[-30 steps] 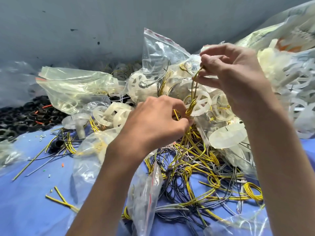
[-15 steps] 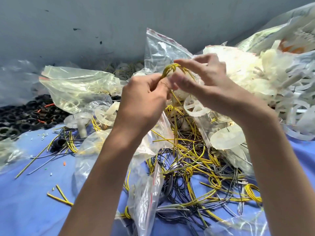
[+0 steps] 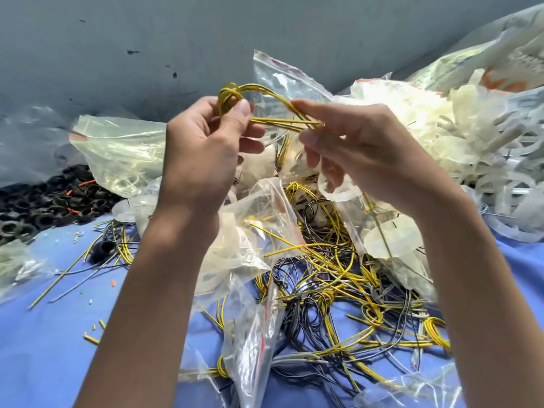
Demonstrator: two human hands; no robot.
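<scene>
A scuffed grey wall [image 3: 117, 39] rises behind a blue-covered table [image 3: 44, 363]

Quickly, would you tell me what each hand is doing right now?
Left hand: pinches the yellow wire bundle at its loop.
Right hand: pinches its other end.

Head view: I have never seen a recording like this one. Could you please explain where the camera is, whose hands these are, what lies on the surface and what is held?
There is no machine here: a person works with two bare hands. The one camera sits on the person's head and looks forward and down. The left hand and the right hand each pinch one end of a small looped bundle of yellow wire, raised above the pile. Below lies a blue cloth with a tangle of yellow and grey wires, clear plastic bags, whitish plastic parts on the right and black rings on the left.
</scene>
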